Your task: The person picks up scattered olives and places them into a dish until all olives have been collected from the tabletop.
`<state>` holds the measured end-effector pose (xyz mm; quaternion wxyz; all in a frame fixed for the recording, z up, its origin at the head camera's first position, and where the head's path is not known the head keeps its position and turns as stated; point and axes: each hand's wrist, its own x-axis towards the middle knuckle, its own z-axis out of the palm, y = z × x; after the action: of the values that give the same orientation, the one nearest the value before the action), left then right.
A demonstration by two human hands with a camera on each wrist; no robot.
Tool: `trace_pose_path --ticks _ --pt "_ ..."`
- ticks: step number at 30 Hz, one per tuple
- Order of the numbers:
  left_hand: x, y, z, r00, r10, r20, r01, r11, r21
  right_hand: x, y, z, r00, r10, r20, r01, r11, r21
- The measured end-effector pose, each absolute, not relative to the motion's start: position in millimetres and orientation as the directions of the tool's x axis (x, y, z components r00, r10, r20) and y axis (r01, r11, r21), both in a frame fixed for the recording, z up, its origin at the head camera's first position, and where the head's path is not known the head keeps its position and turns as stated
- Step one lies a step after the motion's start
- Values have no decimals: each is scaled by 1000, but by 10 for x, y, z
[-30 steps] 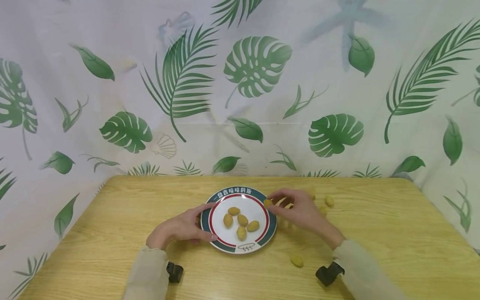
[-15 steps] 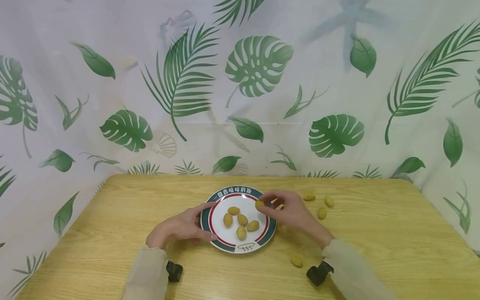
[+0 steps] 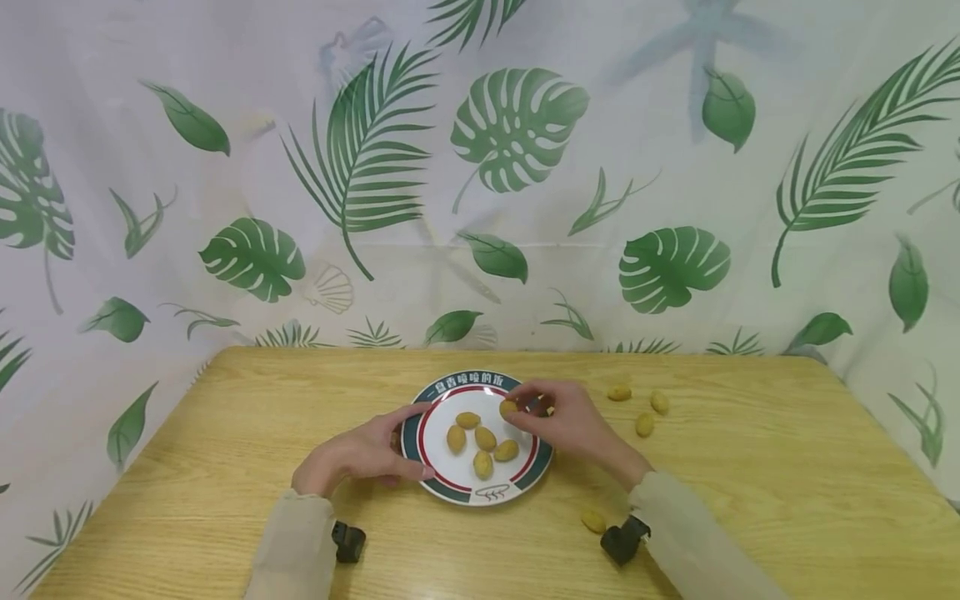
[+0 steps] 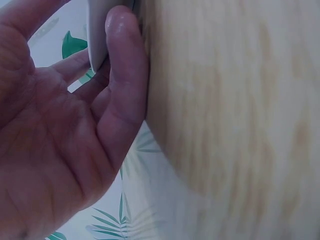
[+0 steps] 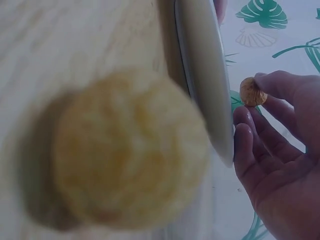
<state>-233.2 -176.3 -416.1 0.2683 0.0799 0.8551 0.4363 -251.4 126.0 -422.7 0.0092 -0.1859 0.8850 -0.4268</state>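
Note:
A round white plate with a dark green rim and a red ring stands on the table, several small oval yellow-brown fruits lying on it. My left hand grips the plate's left side, thumb and a finger over the rim; the left wrist view shows other fingers beside the plate's edge. Over the plate's right part, my right hand pinches one more oval fruit between thumb and fingertips. In the right wrist view, its lower fingers are right at the plate's rim.
Several loose fruits lie on the wooden table right of the plate. Another fruit lies nearer, beside the right wrist's camera, and looms large and blurred in the right wrist view. A leaf-patterned curtain stands behind the table.
My right hand has moved left, carrying the pinched fruit from the plate's right rim to over its white inside. The left hand and the plate have stayed in place.

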Motion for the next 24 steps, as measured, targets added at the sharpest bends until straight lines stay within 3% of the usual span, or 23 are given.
trace_pose_path --ticks 24 --pt "-2326 -1774 -4158 -845 371 -385 -95 604 791 -2591 1096 -4287 -925 -378 39 -287 628 -723"
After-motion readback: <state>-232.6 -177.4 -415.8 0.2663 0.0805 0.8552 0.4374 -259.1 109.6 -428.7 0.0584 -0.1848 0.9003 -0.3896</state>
